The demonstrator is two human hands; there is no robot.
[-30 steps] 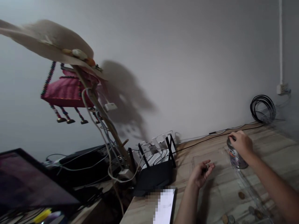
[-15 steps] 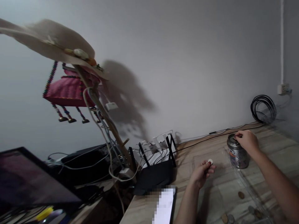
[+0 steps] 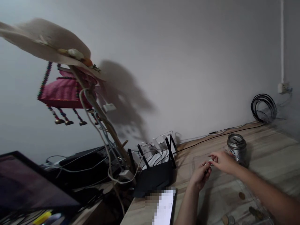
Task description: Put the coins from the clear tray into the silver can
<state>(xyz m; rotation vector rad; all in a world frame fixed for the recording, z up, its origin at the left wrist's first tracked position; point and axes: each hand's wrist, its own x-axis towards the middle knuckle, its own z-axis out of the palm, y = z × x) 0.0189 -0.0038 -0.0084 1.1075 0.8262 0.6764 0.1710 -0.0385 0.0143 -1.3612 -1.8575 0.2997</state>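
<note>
My left hand (image 3: 201, 175) holds a small pale coin (image 3: 210, 161) at its fingertips, above the wooden table. Reaching in from the right, my right hand (image 3: 222, 162) has its thumb and finger closed on the same coin. Just behind my right hand stands a silver can (image 3: 237, 148) with a slot in its lid, partly covered by that hand. Several coins lie toward the front edge of the view, among them a brown coin (image 3: 242, 195) and a silver coin (image 3: 231, 220).
A clear plastic sheet or tray (image 3: 252, 192) lies under the hands. To the left are a black router (image 3: 153, 178), a lit phone (image 3: 165, 207) and a monitor (image 3: 35, 184). A hat (image 3: 53, 37) and pink bag (image 3: 63, 92) hang on a branch. Coiled black cable (image 3: 263, 107) sits by the wall.
My right hand has left the can's lid and moved left to the coin in my left hand. The slot in the lid is now uncovered. The view has shifted slightly.
</note>
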